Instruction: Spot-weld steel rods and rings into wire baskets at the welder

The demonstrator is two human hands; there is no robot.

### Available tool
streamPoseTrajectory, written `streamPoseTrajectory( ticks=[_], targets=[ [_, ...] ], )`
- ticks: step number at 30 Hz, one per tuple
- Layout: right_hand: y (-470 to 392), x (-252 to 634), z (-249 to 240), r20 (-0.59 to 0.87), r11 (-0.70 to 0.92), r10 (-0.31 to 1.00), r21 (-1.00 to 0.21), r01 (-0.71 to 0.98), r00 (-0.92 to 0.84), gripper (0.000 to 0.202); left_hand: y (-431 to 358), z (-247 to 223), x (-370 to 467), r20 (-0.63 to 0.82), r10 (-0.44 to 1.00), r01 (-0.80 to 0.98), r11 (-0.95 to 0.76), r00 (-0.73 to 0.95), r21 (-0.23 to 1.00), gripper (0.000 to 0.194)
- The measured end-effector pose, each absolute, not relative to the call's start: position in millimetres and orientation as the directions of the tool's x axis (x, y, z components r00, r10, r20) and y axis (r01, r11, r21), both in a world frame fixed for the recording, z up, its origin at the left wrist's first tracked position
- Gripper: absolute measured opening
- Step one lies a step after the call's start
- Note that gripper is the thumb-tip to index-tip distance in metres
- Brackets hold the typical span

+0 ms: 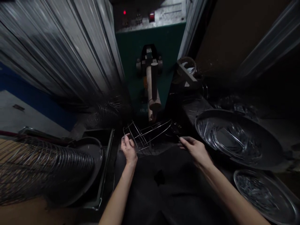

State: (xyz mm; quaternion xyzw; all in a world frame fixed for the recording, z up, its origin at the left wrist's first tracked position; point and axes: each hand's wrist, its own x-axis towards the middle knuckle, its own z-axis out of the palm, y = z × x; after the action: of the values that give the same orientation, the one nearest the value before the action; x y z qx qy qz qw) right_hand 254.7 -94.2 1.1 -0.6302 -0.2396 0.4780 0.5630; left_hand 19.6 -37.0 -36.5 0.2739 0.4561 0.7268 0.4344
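Observation:
My left hand (128,148) is closed on the left end of a wire rack (142,136), a curved frame of thin shiny rods. The rack sits tilted in front of the spot welder's rod-like arms (153,93), below their tips. On the right, my right hand (193,150) has thumb and fingers pinched together, apart from the rack. A thin dark piece seems to stick out of the pinch, too small and dim to name.
A green machine body (173,40) stands ahead with a red light. At left, many stacked wire frames (70,157) lie in a round pan. To the right are a large dish (272,150) of bent wires and a smaller tray (287,193) of short metal pieces.

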Motion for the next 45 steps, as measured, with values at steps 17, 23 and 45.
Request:
streamPoseTrajectory(
  ticks=[17, 23, 45],
  targets=[
    [-37, 182, 23, -0.413, -0.184, 0.874, -0.768, -0.614, 0.255, 0.036, -27, -47, 4, -0.043, 0.855, -0.288, -0.126, -0.516, 0.949, 0.042],
    [-35, 179, 28, -0.454, -0.217, 0.859, -0.742, -0.634, 0.237, 0.033, -26, -48, 2, -0.050, 0.852, -0.288, -0.120, -0.521, 0.950, 0.041],
    [-29, 165, 42, -0.528, -0.175, 0.783, -0.695, -0.697, 0.330, 0.014, -23, -36, 2, -0.139, 0.861, -0.353, -0.049, -0.489, 0.934, 0.048]
  ],
)
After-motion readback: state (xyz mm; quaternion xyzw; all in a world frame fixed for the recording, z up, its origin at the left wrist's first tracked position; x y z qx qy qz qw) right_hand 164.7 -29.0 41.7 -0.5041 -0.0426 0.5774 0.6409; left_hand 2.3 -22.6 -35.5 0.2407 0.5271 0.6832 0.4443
